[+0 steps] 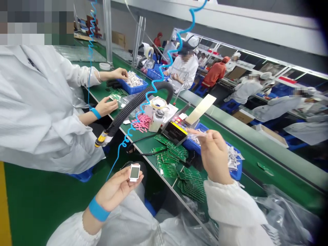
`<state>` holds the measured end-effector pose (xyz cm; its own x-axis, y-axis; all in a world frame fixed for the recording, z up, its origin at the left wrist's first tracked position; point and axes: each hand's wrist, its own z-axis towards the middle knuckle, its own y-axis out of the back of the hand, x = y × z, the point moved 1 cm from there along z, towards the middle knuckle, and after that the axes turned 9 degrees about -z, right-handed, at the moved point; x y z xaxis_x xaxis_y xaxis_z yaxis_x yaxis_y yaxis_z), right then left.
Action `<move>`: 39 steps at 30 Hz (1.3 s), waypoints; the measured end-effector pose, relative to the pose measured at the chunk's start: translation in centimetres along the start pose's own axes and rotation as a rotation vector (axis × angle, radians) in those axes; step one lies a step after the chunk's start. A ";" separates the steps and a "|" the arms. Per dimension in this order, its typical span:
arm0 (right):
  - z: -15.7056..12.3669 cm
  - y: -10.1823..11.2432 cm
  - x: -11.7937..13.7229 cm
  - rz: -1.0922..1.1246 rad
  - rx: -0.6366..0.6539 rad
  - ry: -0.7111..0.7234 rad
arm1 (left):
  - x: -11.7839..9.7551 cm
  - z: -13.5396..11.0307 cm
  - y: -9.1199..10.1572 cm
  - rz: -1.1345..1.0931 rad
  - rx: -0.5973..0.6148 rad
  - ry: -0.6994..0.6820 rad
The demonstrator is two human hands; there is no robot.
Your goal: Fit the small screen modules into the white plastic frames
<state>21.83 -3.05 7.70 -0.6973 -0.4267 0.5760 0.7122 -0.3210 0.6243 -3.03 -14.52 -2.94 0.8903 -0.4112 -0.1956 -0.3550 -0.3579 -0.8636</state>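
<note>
My left hand [114, 191] holds a small LCD screen [134, 172] with a white frame, its grey face turned up, between thumb and fingers above my lap. Raised over the bench, my right hand [216, 157] pinches a thin, see-through strip [197, 132], perhaps a film; its exact kind is unclear. That hand is in front of a blue bin [238, 172] of small white parts. Just left of its fingertips sits a black box with coloured buttons [175, 130]. Below lie stacks of green circuit boards [191, 184].
A white bottle [156, 121] and pink pieces [141, 122] stand left of the box. A black ribbed hose [130, 106] and a blue coiled cord [166, 65] cross the view. A co-worker's hand [106, 106] is at the left. Clear plastic bags [284, 208] lie right.
</note>
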 end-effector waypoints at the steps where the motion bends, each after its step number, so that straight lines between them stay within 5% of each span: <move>1: -0.1 0.5 -0.2 0.045 0.013 -0.017 | 0.0 -0.1 0.2 -0.003 -0.013 -0.004; 7: 0.2 0.5 -3.3 -0.510 0.273 0.174 | 0.4 -0.2 0.8 -0.010 -0.062 -0.003; 10: -0.1 -0.1 -3.4 -0.537 0.286 0.237 | 0.4 -0.1 0.5 -0.004 -0.055 0.002; 15: -1.5 -0.9 -2.7 -0.052 0.168 -0.060 | 0.2 0.1 0.3 0.046 -0.060 -0.008; 22: -2.9 -2.7 -3.8 -0.229 0.231 -0.225 | -0.5 0.9 0.4 0.154 -0.021 0.010; 26: -2.7 -2.8 -4.0 -0.783 0.093 0.006 | -1.1 1.4 0.3 0.209 -0.054 0.022; 29: -2.1 -2.9 -4.3 -0.987 -0.033 0.261 | -1.3 1.9 0.5 0.203 -0.147 0.068; 34: -1.8 -3.1 -3.9 -0.758 0.169 0.372 | -1.4 3.0 1.2 0.193 -0.301 0.138; 39: -2.8 -2.9 -1.5 -0.474 0.298 0.284 | -1.6 3.9 1.7 0.207 -0.187 0.192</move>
<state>21.03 -3.82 3.59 -0.8539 -0.5167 0.0630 0.2488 -0.2989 0.9213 -3.98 -11.26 -5.93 0.7299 -0.6355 -0.2518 -0.5849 -0.3900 -0.7112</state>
